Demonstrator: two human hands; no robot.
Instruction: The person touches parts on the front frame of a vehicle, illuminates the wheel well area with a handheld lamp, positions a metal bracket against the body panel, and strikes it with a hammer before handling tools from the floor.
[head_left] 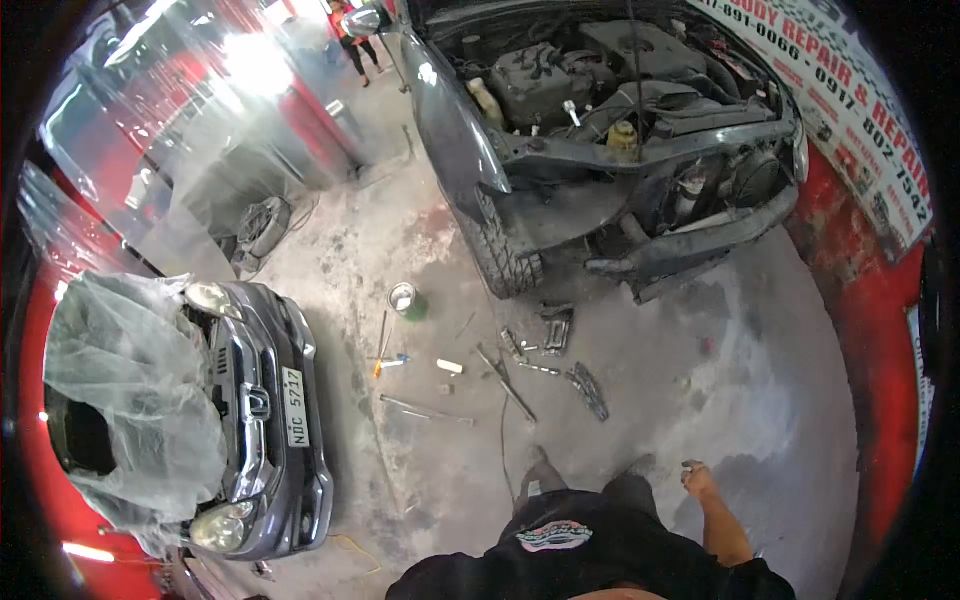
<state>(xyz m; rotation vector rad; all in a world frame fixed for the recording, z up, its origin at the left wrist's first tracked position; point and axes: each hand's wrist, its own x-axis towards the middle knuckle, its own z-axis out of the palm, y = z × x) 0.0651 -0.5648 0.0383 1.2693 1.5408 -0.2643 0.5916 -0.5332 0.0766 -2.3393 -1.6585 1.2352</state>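
Note:
My right hand (pixel 697 478) hangs beside my right leg at the lower right, above the concrete floor. Its fingers are curled in, and anything between them is too small to make out. Out of view is my left hand; only the dark sleeve on that side shows. Ahead of my feet, hand tools lie scattered: a long metal tool (pixel 507 382), a dark jagged part (pixel 587 390), a black tray-like piece (pixel 556 330) and thin rods (pixel 427 409). Left of them are an orange-handled tool (pixel 379 367), a white block (pixel 450 366) and a green can (pixel 407 301).
A dark vehicle (pixel 640 150) with its front stripped and engine bay exposed stands ahead. To the left is a grey car (pixel 285 420), partly under plastic sheeting (pixel 140 390). A hose coil (pixel 262 228) lies farther back. Another person (pixel 355 45) stands at the far top. A cord (pixel 504 450) crosses the floor.

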